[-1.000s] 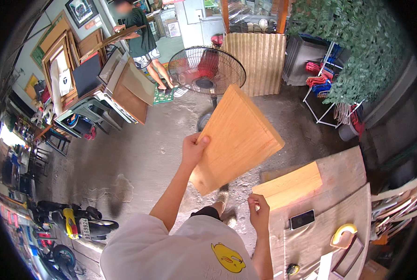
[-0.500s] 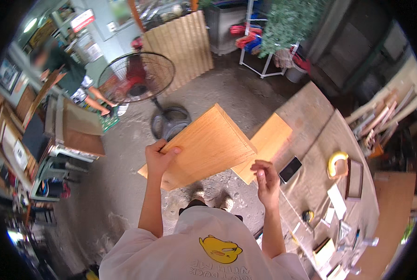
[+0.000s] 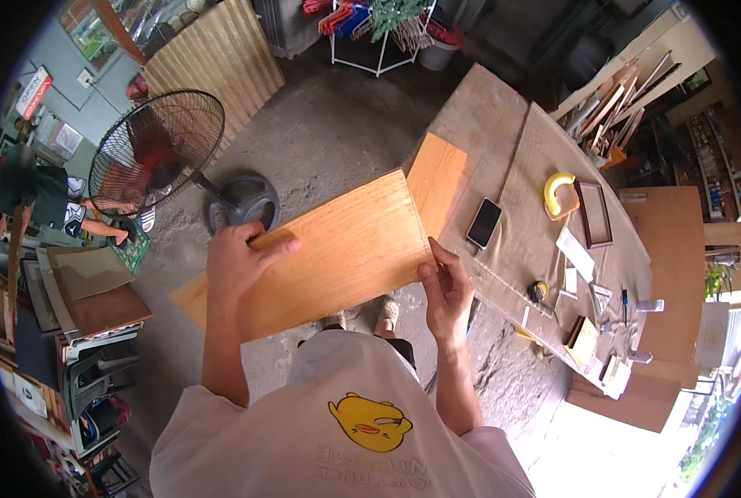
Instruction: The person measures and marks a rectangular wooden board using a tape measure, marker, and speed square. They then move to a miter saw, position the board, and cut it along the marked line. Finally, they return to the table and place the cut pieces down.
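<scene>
A light-brown wooden board (image 3: 346,241) is held tilted in front of my body, above the floor. My left hand (image 3: 242,261) grips it toward its left end, with the thumb lying across its face. At the right end, my right hand (image 3: 447,290) pinches the edge near the lower corner between thumb and fingers. Behind that end, a second wooden board (image 3: 437,178) lies on the table (image 3: 491,120), partly hidden by the held one. A dark-screened phone (image 3: 484,224) rests on the table near my right hand.
On the table are a yellow curved thing (image 3: 557,192), a dark rectangular frame (image 3: 594,214) and a tape measure (image 3: 538,290). A standing fan (image 3: 159,153) is at the left, with a person (image 3: 39,195) beyond it. Stacked panels (image 3: 97,286) stand at the left.
My right hand has moved from beside the board onto its right edge. The board has turned flatter and shifted left in view. My view has swung to the right.
</scene>
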`<state>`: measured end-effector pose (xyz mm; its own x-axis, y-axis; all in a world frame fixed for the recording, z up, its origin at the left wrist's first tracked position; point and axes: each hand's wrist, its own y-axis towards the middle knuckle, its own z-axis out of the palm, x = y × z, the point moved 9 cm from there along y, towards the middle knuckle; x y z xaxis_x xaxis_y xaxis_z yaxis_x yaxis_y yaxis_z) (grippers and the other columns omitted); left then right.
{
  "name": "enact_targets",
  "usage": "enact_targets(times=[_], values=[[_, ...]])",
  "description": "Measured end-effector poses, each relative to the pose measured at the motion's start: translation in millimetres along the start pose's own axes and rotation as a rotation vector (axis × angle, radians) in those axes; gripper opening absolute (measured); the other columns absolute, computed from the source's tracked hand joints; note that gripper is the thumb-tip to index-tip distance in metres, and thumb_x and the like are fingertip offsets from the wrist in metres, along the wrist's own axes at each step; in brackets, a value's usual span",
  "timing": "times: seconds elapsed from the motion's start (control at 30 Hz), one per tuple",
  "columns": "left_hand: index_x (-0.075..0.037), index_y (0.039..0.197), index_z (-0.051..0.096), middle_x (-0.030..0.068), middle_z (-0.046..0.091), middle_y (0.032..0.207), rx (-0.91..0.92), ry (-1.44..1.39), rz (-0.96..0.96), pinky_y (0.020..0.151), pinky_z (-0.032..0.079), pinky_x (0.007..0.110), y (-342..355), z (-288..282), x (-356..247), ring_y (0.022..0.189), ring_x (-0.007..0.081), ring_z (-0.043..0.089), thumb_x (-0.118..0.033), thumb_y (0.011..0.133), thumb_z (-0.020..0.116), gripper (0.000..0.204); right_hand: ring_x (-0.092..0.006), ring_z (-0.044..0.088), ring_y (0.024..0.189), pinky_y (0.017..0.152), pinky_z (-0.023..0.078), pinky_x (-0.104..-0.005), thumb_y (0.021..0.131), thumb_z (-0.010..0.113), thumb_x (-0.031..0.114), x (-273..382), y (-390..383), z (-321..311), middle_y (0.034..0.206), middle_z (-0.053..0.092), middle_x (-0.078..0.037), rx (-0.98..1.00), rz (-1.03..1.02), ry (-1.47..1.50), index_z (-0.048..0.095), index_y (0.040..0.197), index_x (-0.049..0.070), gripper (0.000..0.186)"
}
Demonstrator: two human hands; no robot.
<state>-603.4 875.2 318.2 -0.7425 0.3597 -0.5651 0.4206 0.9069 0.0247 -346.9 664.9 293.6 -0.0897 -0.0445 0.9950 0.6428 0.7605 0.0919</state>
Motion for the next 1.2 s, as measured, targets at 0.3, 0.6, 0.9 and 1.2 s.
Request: enact_targets(times=[0.3, 0.6, 0.9, 1.2], values=[[-0.001, 0.064, 0.067, 0.0114, 0.058, 0.054, 0.181, 0.031, 0.141, 0.053, 0.045, 0.036, 18, -2, -1, 0.051, 0.0235, 0.06, -0.07, 0.061, 0.079, 0.07, -0.0134, 0.063, 0.096, 0.084, 0.053, -0.0286, 0.093, 0.065, 0.002, -3, -48, 6, 0.11, 0.066, -0.012, -0.081, -0.015, 0.267, 0.053, 0.114, -0.001, 0.025], [0.001, 0.061, 0.065, 0.0112, 0.054, 0.05, 0.263, 0.111, 0.33, 0.05, 0.043, 0.035, 39, -9, -29, 0.048, 0.0223, 0.057, -0.071, 0.062, 0.079, 0.073, -0.0191, 0.066, 0.09, 0.078, 0.056, -0.0302, 0.091, 0.068, 0.002, -19, -70, 15, 0.119, 0.062, -0.018, 0.035, 0.097, 0.438, 0.041, 0.132, -0.003, 0.05], [0.002, 0.06, 0.064, 0.0108, 0.054, 0.049, 0.395, 0.08, 0.343, 0.049, 0.042, 0.036, 39, 22, -32, 0.048, 0.022, 0.056, -0.072, 0.063, 0.077, 0.074, -0.0228, 0.067, 0.102, 0.076, 0.057, -0.0267, 0.089, 0.067, -0.003, -21, -92, 3, 0.126, 0.06, -0.021, 0.043, 0.094, 0.496, 0.038, 0.144, -0.002, 0.062], [0.001, 0.061, 0.064, 0.0117, 0.054, 0.049, 0.359, 0.023, 0.392, 0.049, 0.043, 0.037, 19, 39, -45, 0.047, 0.0222, 0.057, -0.071, 0.063, 0.078, 0.074, -0.0226, 0.056, 0.121, 0.104, 0.045, -0.0377, 0.094, 0.065, 0.006, -31, -117, -19, 0.131, 0.059, -0.017, -0.041, 0.146, 0.329, 0.042, 0.145, -0.002, 0.057]])
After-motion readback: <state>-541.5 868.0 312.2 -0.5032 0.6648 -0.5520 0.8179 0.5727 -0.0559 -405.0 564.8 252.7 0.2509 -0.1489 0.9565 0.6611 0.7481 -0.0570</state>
